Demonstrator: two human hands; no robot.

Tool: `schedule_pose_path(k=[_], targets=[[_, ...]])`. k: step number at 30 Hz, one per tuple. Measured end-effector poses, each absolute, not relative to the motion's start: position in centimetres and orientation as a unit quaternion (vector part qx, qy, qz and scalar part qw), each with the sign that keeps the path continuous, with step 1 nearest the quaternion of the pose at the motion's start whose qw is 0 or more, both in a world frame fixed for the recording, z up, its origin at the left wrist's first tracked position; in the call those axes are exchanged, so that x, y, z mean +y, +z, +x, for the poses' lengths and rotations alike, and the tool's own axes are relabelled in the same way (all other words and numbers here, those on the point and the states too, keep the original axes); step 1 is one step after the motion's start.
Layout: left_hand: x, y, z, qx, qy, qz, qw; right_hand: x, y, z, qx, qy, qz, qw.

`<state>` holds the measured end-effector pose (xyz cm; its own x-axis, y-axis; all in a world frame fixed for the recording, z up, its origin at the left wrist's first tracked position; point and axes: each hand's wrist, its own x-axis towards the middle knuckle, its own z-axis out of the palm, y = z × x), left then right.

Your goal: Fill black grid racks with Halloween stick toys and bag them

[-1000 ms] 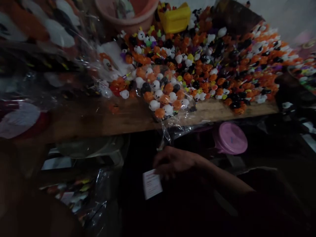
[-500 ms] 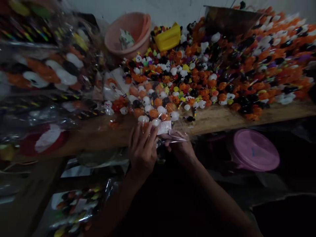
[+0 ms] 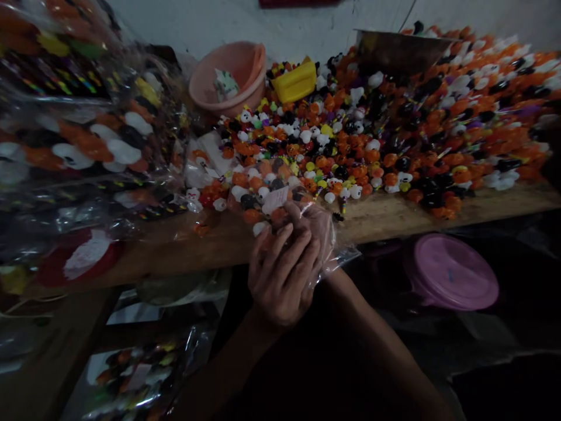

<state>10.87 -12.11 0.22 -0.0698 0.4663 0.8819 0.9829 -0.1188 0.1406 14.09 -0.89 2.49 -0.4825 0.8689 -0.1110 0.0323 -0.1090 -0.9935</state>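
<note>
A rough wooden table bears a broad heap of small glossy figures, mostly orange, white and black, some pumpkin-like. Crinkled clear bags packed with similar rounded shapes are stacked to the left. A pink lidded tub stands below the table edge, and a round peach basin behind, beside a yellow plastic container. At the table's front edge, a clear plastic bag holds more figures. The right hand is inside it, under shiny film, fingers forward. The left hand lies palm down over it, fingers slightly parted, blocking the bag's near part. The right fingertips reach a white printed label; I cannot tell whether either hand grips.
</note>
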Motion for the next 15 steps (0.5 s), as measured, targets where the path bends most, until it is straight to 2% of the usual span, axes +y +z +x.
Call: schedule_pose_path(k=[3, 8, 10, 11, 13, 15], targets=[[-12.3, -0.1, 11.0, -0.588, -0.437, -0.618, 0.286, -0.4, 1.8, 14.0, -0.655, 0.546, -0.390, 0.347], [-13.0, 0.0, 10.3, -0.564, -0.466, -0.629, 0.262, -2.6, -0.8, 16.3, -0.668, 0.481, -0.360, 0.438], [-13.5, -0.1, 9.8, -0.566, -0.467, -0.627, 0.262, -4.3, -1.8, 19.0, -0.700, 0.464, -0.315, 0.442], [-13.8, -0.3, 9.7, -0.572, -0.461, -0.625, 0.263, -5.1, -2.1, 20.7, -0.729, 0.463, -0.288, 0.413], [-14.7, -0.9, 9.5, -0.581, -0.444, -0.634, 0.252, -6.1, -1.7, 24.8, -0.792, 0.474, -0.240, 0.301], [-15.8, -1.7, 9.4, -0.567, -0.458, -0.655, 0.200, -5.9, -0.1, 28.6, -0.814, 0.472, -0.265, 0.209]])
